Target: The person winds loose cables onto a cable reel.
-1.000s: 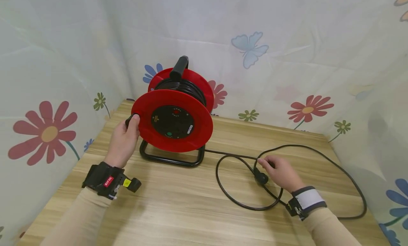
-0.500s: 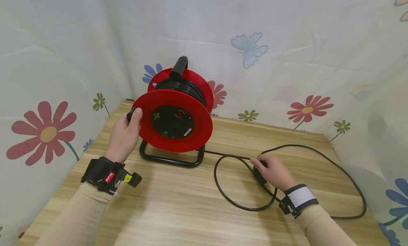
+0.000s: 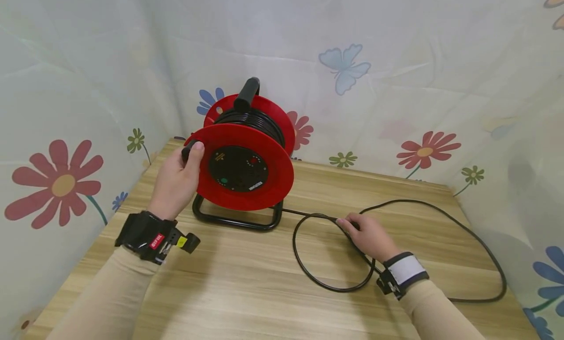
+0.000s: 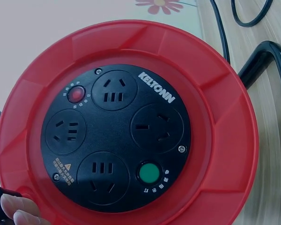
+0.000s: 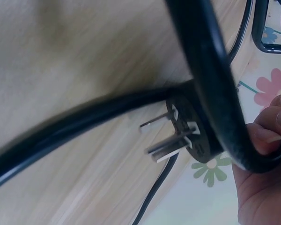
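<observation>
A red cable reel (image 3: 279,178) with black cord wound on it stands on a black tubular frame (image 3: 238,224). My left hand (image 3: 175,186) grips the black crank knob (image 3: 188,152) at the upper left of the reel's front disc. In the left wrist view the black socket panel (image 4: 117,136) shows several outlets, a red button and a green one. My right hand (image 3: 369,236) holds the loose black cable (image 5: 213,84) to the right of the reel, fingers curled round it. Behind that cable, the right wrist view shows a plug (image 5: 199,136) with metal prongs; the hand hides it in the head view.
Loose cable lies in a small loop and a wide loop (image 3: 505,283) on the wood-grain table (image 3: 246,291). A carry handle (image 3: 247,95) tops the reel. Pale curtains (image 3: 396,76) with flowers and a butterfly surround the table at the back and sides.
The front disc has turned clockwise, and my left hand has gone up and slightly right with the knob. My right hand has moved left toward the reel; the small loop has narrowed.
</observation>
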`<state>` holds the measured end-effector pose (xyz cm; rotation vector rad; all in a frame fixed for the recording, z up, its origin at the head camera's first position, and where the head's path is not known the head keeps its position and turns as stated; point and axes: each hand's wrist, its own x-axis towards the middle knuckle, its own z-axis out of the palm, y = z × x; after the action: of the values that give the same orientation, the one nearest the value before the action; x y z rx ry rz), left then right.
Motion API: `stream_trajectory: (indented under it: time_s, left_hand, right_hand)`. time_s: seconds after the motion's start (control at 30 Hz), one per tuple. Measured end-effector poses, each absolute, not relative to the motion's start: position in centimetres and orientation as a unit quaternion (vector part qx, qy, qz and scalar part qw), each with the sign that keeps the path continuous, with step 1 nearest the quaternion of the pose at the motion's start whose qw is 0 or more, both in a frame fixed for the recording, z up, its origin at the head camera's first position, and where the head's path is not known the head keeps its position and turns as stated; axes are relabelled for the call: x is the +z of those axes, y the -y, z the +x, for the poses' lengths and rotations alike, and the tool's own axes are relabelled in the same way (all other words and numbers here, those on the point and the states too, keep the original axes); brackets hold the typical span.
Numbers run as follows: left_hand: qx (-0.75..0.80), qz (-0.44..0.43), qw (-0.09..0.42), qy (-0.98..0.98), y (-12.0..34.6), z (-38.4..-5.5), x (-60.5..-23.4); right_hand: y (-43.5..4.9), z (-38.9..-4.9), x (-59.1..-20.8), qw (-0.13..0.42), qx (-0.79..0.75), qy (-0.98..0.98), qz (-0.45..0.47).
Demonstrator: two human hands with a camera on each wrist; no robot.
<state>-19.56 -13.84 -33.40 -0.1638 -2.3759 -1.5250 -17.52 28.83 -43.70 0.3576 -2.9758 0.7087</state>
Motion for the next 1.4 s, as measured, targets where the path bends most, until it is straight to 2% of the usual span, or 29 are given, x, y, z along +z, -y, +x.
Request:
stream_trajectory:
  time_s: [0.87,1.4]
  left_hand:
    - [-0.496,-0.078,0.188,0.844,11.4,-19.5,-31.4]
    - [-0.501,-0.102,0.164,0.844,10.0,-19.8,-31.0]
  right_hand:
    - [-27.1,-17.9,-43.7,0.022,0.232,0.963,0.133]
    - [-25.7,-18.1,-43.9,0.029,0.244,0.958,0.149]
